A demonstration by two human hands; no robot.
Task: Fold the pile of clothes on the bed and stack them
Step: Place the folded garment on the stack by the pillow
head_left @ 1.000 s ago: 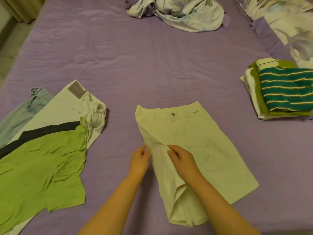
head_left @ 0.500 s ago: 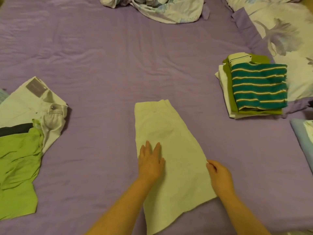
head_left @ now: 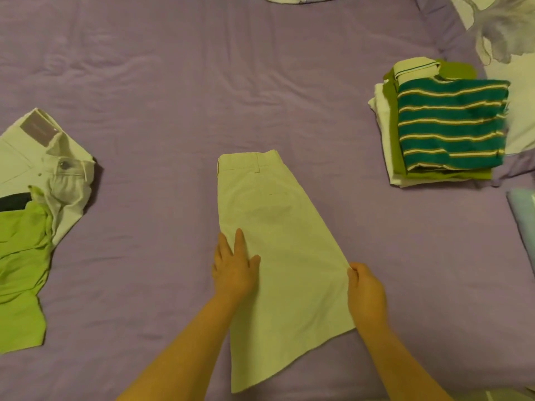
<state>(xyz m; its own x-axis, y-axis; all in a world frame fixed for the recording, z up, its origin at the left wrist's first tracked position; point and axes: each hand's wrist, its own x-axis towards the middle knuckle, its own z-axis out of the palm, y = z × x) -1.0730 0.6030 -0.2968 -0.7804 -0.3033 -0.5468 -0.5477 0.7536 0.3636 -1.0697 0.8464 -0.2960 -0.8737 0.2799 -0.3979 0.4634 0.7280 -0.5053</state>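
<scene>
Cream shorts (head_left: 278, 256) now lie folded in half lengthwise, no longer spread open. Your left hand (head_left: 234, 270) presses flat with fingers spread; your right hand (head_left: 366, 293) pinches the edge. Next, I judge, fold crosswise for the stack (head_left: 445, 125).

Single head cam, worn by the person, looks fwd & steeply down at the bed (head_left: 179, 91) from close above, forearms entering from the bottom edge, wide-angle so the folded stack (head_left: 445, 125) sits far right & the unfolded pile (head_left: 34, 198) far left.

Shorts (head_left: 278, 256) now folded in half lengthwise, left hand (head_left: 233, 273) flat on top.
</scene>
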